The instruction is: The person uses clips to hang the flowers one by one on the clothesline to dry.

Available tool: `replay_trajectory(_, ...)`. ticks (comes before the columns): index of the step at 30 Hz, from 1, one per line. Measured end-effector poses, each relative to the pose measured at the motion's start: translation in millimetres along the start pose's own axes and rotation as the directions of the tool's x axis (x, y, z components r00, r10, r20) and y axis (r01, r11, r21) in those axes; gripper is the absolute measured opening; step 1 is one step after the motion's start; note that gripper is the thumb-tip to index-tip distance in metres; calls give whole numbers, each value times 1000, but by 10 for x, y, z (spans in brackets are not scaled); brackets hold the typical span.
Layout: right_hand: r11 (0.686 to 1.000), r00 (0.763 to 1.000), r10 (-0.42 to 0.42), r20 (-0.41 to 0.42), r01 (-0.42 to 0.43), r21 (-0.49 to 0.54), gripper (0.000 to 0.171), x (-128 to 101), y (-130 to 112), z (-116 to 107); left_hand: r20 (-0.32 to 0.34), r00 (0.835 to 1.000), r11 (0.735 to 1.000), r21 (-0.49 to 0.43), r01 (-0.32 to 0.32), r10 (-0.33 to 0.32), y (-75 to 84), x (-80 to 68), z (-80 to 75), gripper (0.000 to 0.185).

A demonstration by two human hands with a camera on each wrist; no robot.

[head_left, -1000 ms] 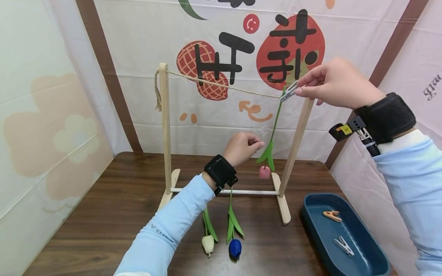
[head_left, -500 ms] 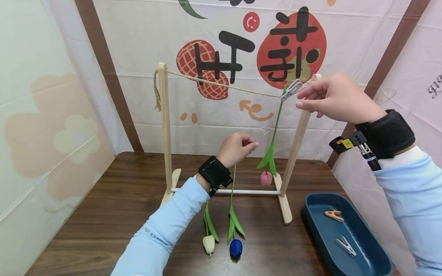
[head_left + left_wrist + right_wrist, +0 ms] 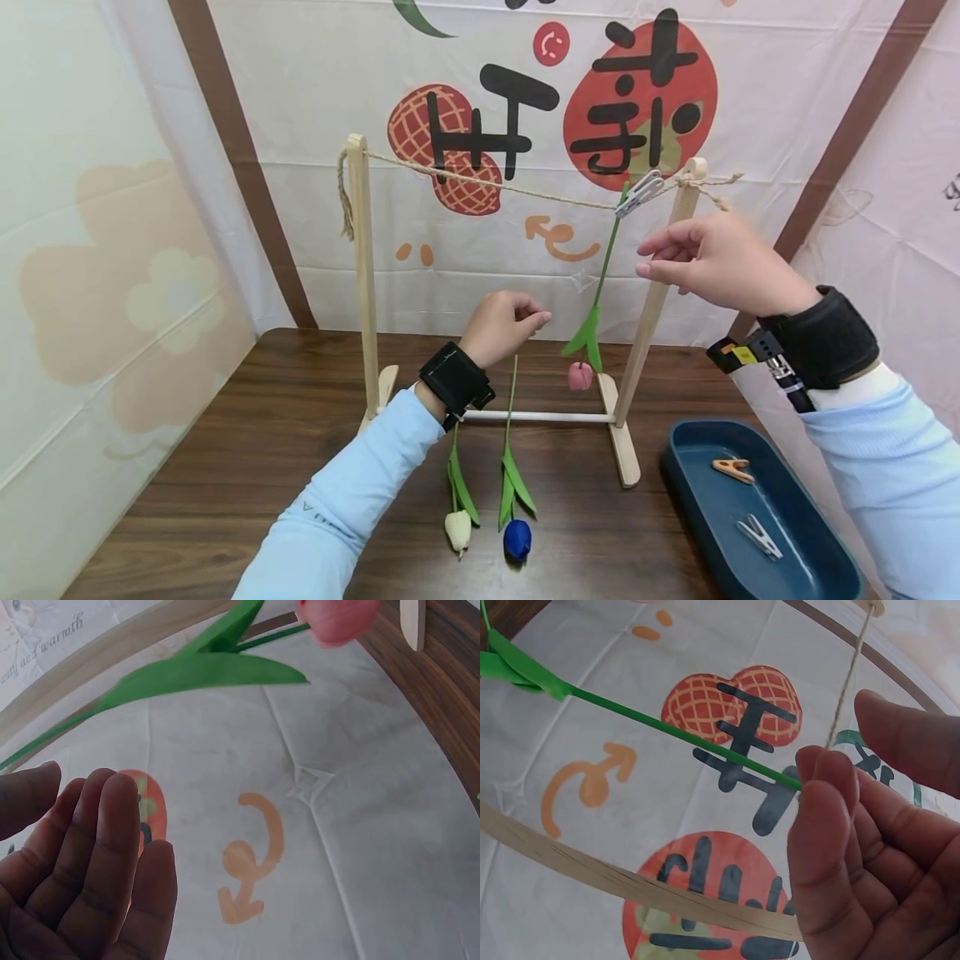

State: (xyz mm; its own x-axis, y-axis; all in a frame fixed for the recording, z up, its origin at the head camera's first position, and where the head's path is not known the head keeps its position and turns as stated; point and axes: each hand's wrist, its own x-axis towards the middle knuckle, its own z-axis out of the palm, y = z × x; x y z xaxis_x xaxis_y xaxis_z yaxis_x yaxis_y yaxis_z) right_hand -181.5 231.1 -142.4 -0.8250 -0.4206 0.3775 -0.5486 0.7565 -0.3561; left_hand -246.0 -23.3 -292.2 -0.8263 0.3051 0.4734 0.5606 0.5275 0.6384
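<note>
A pink tulip [image 3: 580, 376] hangs head down from a rope [image 3: 487, 179], held near its stem end by a grey-white clothespin [image 3: 640, 193]. My right hand [image 3: 712, 258] is just right of and below the clothespin, apart from it, fingers loosely bent around nothing. The right wrist view has the green stem [image 3: 690, 739] passing behind the fingertips. Left of the pink tulip, my left hand [image 3: 498, 329] hovers with relaxed fingers and nothing in them; the left wrist view shows a gap between thumb and fingers. Below it on the table lie a white tulip [image 3: 458, 531] and a blue tulip [image 3: 517, 540].
The rope spans a wooden stand with a left post [image 3: 363, 275] and a right post [image 3: 651, 325], joined low by a white bar [image 3: 555, 417]. At right, a dark blue tray [image 3: 798, 521] holds an orange clothespin [image 3: 732, 471] and a white clothespin [image 3: 760, 536].
My right hand has let go of the clothespin and moved down from it; the clothespin stays on the rope with the tulip. My left hand has drifted left, away from the tulip.
</note>
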Motion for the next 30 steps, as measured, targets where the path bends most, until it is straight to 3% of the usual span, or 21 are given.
replay_trajectory(20, 996, 999, -18, 36, 15, 93, 27, -166, 221, 425, 0, 1000, 1000, 21, 23, -23, -135, -226, 2, 16)
replay_trajectory(30, 988, 999, -40, -22, 43, 149, 19, -298, 351, 672, 19, 999, 999, 25, 42, -43, -226, -355, 63, 18)
